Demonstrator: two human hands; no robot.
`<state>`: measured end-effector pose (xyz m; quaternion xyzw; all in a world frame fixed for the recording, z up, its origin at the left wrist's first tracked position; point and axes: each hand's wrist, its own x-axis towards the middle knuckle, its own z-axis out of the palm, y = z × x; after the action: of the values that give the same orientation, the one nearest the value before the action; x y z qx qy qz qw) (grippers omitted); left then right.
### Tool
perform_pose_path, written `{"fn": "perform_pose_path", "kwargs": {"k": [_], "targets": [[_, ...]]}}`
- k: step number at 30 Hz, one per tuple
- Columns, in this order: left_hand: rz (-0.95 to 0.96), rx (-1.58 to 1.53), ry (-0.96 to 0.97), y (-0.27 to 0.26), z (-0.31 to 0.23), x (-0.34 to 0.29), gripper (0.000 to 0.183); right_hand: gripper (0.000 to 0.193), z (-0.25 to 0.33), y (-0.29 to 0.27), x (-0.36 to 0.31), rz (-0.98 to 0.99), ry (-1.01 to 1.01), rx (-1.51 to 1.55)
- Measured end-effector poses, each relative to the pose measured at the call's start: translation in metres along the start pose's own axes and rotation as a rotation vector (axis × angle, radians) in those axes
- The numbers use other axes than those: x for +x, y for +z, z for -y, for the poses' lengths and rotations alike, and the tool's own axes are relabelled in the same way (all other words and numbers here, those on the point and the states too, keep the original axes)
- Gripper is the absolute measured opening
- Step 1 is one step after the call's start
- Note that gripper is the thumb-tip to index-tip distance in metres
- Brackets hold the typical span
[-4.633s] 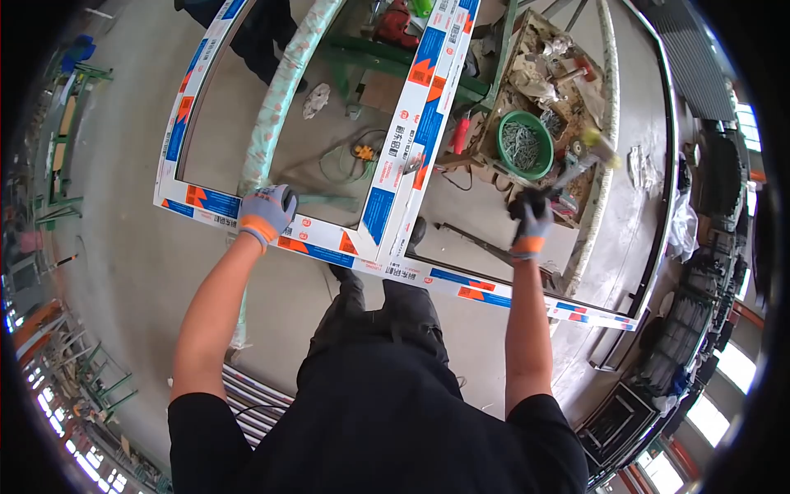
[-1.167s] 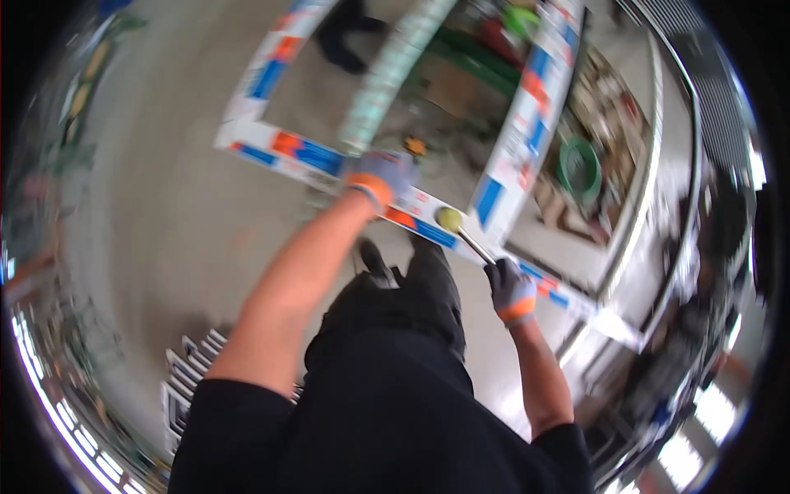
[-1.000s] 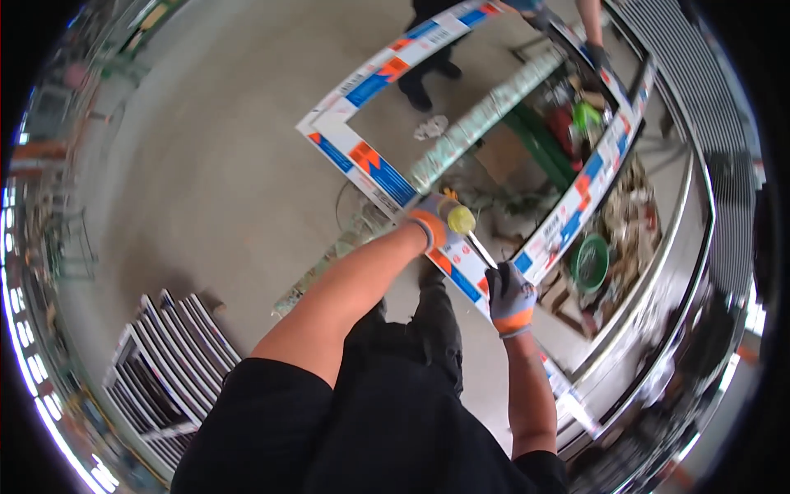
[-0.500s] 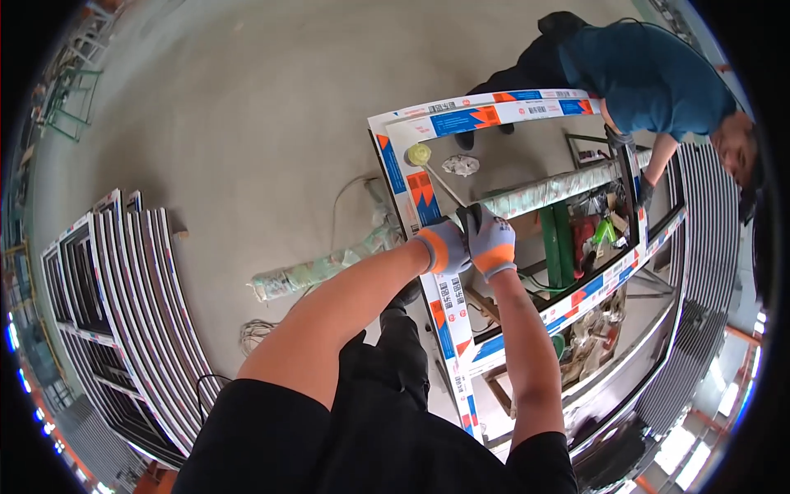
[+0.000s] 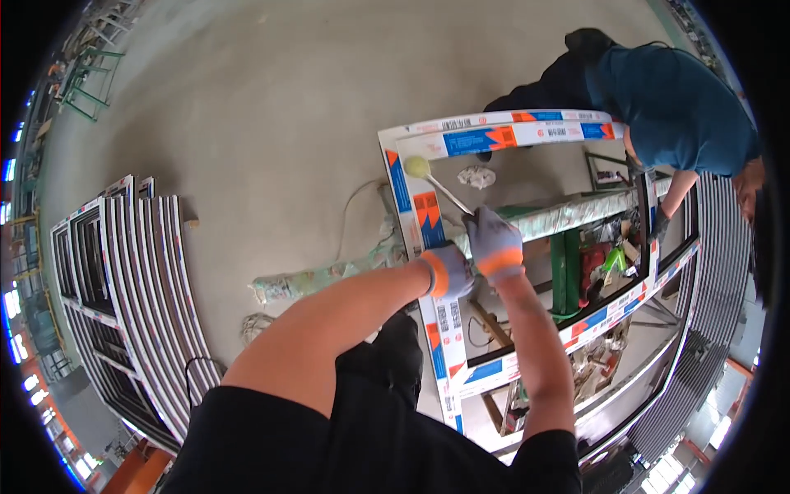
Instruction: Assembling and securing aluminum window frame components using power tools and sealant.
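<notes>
The head view has the right hand (image 5: 496, 240) with its fingers wrapped round the slim handle of a mallet (image 5: 418, 168), the head by the corner of a frame (image 5: 427, 211), while the left hand (image 5: 449, 270) is at the frame's near bar, fingers too hidden to tell whether they pinch it. An off-line swing, I reckon, could glance off that slick printed film, or jolt the frame across the crinkly-wrapped beam (image 5: 568, 212) beneath it. The mallet's head looks rounded, dull and yellowish, the gloves soft and knitted.
</notes>
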<state>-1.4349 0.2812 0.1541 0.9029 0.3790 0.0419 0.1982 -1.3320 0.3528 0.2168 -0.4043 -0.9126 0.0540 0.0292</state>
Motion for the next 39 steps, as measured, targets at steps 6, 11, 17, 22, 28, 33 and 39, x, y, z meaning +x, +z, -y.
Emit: {"fn": "perform_pose_path", "kwargs": {"k": [6, 11, 17, 22, 28, 33, 39], "targets": [[0.076, 0.074, -0.072, 0.02, -0.016, -0.009, 0.02, 0.028, 0.018, -0.006, 0.01, 0.09, 0.036, 0.02], [0.088, 0.051, -0.063, 0.022, -0.006, -0.004, 0.015, 0.016, 0.053, -0.07, 0.009, -0.352, -0.081, 0.531], [-0.029, 0.093, 0.019, 0.03, 0.001, 0.005, 0.026, 0.033, 0.0, 0.023, 0.006, 0.083, 0.059, -0.102], [-0.058, -0.045, -0.067, 0.036, -0.01, -0.003, 0.018, 0.025, 0.02, 0.006, -0.02, 0.042, 0.097, 0.086], [0.11, 0.131, 0.017, 0.021, -0.004, 0.008, 0.021, 0.011, 0.024, -0.054, -0.109, -0.294, 0.216, 0.547], [0.081, -0.048, -0.072, 0.03, 0.003, 0.023, 0.027, 0.008, 0.009, 0.017, -0.251, -0.186, 0.469, 0.53], [0.201, 0.097, -0.084, 0.033, -0.016, 0.038, 0.032, 0.01, 0.039, 0.04, -0.335, 0.006, 0.759, 0.349]]}}
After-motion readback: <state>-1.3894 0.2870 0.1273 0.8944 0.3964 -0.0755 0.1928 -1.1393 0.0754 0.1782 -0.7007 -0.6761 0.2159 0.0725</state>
